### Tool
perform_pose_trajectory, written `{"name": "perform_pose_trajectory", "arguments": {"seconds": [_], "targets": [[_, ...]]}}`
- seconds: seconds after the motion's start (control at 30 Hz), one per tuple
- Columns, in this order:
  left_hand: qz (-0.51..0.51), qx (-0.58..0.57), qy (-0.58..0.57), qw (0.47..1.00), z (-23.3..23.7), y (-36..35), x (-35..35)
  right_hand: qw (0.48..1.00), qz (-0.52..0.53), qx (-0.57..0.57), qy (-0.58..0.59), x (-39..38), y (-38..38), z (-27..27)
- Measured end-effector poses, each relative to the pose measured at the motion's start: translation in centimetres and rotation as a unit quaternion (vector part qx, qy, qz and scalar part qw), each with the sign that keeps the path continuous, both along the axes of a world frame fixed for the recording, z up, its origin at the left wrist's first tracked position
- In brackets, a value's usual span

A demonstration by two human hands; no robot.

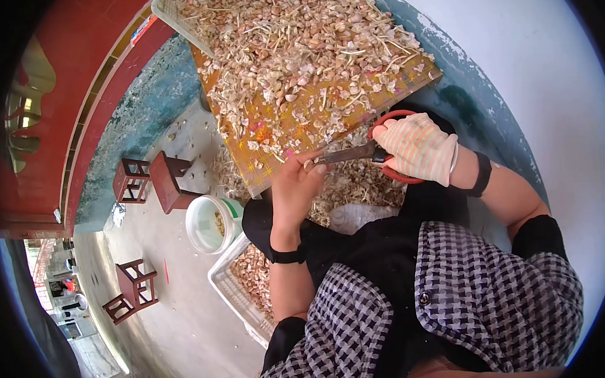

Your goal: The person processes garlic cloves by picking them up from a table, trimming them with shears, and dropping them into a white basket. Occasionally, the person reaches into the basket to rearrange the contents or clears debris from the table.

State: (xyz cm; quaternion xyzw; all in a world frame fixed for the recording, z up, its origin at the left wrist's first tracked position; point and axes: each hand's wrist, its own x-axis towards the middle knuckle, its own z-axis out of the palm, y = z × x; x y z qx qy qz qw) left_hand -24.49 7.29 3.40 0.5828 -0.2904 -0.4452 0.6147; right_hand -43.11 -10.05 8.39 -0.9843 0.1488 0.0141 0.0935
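Note:
Red-handled scissors [351, 154] are in my right hand [418, 148], which wears a striped knit glove and wraps round the handles. Their blades point left and reach the fingertips of my bare left hand [301, 186]. Those fingers pinch a small pale piece at the blade tip, seemingly a garlic clove [310, 165], partly hidden by the fingers. Just beyond both hands, a large heap of garlic cloves [298, 62], with loose skins and dry stalks, covers most of a table with a yellow patterned top [262, 170].
By my left forearm lies a white plastic basket [219, 278] of cloves, with a white bucket [200, 222] beside it. Wooden stools [166, 184] stand on the concrete floor at left. Skins litter the ground under the table. A wall [511, 62] rises close on my right.

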Motion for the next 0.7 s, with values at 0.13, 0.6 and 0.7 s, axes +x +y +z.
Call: {"name": "perform_pose_trajectory", "arguments": {"seconds": [0.13,0.6,0.7], "targets": [[0.001,0.017,0.012,1.0,-0.2,0.4,0.0,0.984,0.014,0.177,0.015,-0.2,-0.1,-1.1],[-0.008,0.094,-0.11,0.989,0.9,1.6,-1.5,0.999,-0.009,-0.042,-0.003,-0.6,2.2,0.4],[0.01,0.086,-0.096,0.992,1.0,2.1,-2.2,1.0,0.003,-0.023,-0.008,-0.9,2.5,0.1]]}}
